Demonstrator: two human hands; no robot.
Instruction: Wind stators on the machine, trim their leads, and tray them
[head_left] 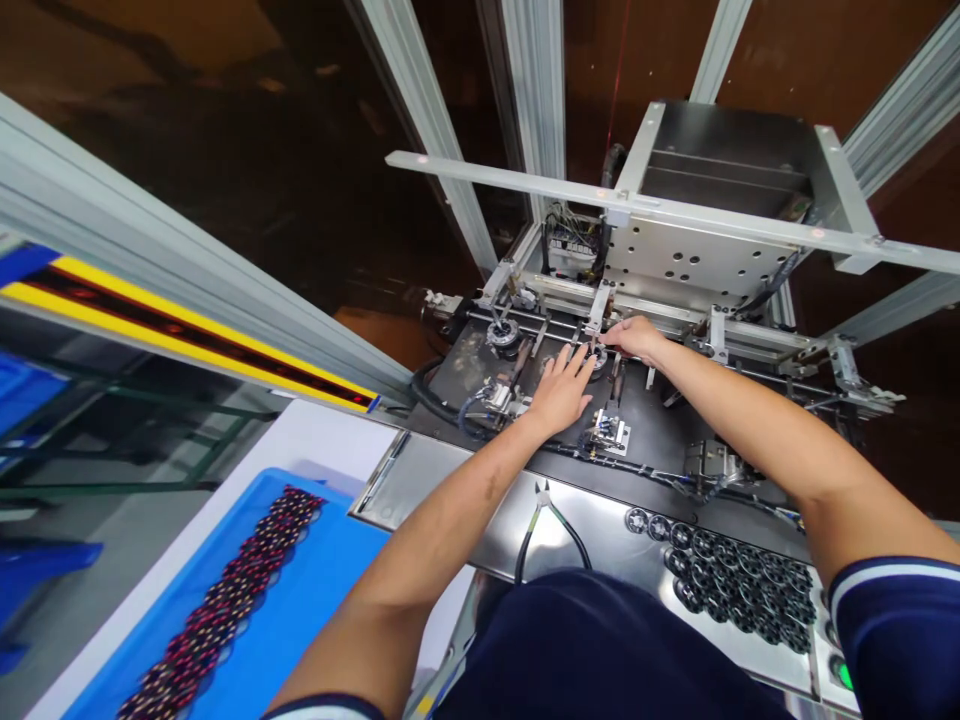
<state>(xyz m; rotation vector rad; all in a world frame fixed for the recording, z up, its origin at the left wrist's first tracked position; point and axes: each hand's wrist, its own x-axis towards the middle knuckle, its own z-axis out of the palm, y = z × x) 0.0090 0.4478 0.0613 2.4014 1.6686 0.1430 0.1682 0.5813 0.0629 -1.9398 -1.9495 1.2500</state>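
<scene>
My left hand point(561, 392) reaches over the dark machine plate point(461, 372) with its fingers stretched out and apart. Its fingertips rest at a round metal part point(598, 362), which the fingers partly cover. From the other side my right hand point(636, 338) comes to the same spot, thumb and fingertips pinched together at the part's far edge. What lies between those fingertips is too small to make out. To the left, a similar round part point(503, 336) sits in its own station. A small metal fixture point(609, 430) stands just in front of my left hand.
Cutting pliers point(543, 510) lie on the steel ledge point(442, 490). Rows of black round parts point(739, 575) stand at the right. A blue tray point(315, 570) holds many wired pieces point(232, 600). A metal bar point(517, 182) crosses above the machine; a yellow-edged light strip point(195, 335) is at left.
</scene>
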